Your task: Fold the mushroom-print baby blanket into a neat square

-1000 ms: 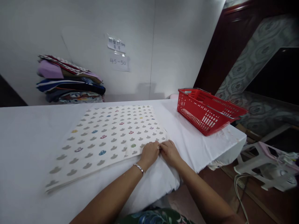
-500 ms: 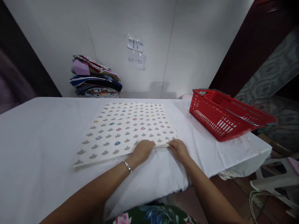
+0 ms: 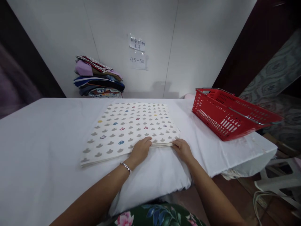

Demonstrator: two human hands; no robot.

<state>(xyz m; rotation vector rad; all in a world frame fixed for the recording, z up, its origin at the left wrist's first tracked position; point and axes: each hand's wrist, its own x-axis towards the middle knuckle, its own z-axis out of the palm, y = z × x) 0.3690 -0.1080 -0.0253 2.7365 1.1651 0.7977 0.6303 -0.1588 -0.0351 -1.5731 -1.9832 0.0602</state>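
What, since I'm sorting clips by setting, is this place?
Probably a small textile or laundry folding workroom: a white-covered table bearing a flat folded patterned cloth, a stack of folded fabrics against the wall, and a red basket at the table's end.

The left hand point(image 3: 140, 148) lies flat on the near edge of the cloth point(image 3: 131, 125), a bracelet point(image 3: 126, 167) at its wrist. Just right of it, the right hand point(image 3: 182, 148) touches the cloth's near right corner; whether it pinches is unclear. Well right of that hand, 1 basket point(image 3: 221, 117) sits on the table point(image 3: 42, 131). Far beyond the left hand stands 1 pile point(image 3: 98, 78), with 2 notes point(image 3: 137, 51) on the wall.
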